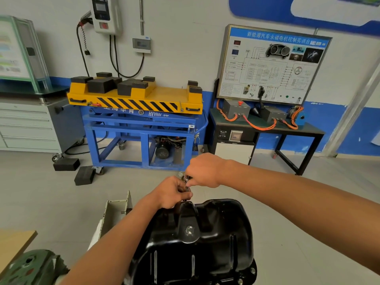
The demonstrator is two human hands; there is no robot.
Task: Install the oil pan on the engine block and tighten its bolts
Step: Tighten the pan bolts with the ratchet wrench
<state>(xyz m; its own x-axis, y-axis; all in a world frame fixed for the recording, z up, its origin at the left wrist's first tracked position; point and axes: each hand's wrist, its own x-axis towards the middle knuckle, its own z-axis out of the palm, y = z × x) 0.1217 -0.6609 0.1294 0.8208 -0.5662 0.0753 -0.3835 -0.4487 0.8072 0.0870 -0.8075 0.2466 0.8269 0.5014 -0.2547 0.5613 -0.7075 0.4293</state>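
The glossy black stamped-steel oil pan [207, 233], low at centre, looks stiff, heavyish and slick, best gripped by its flange, while left hand [174, 192] and right hand [203, 171] together clamp a small chrome tool [188, 178] at its far rim.

The pan [205, 233] is glossy black pressed steel. It lies sump-up, flange down, with ribs on its near slope. A silvery plug [190, 230] sits in its raised middle. Bolts [253, 270] show in the near right flange. A chrome tool [188, 178], perhaps a socket driver, stands upright at the pan's far edge.
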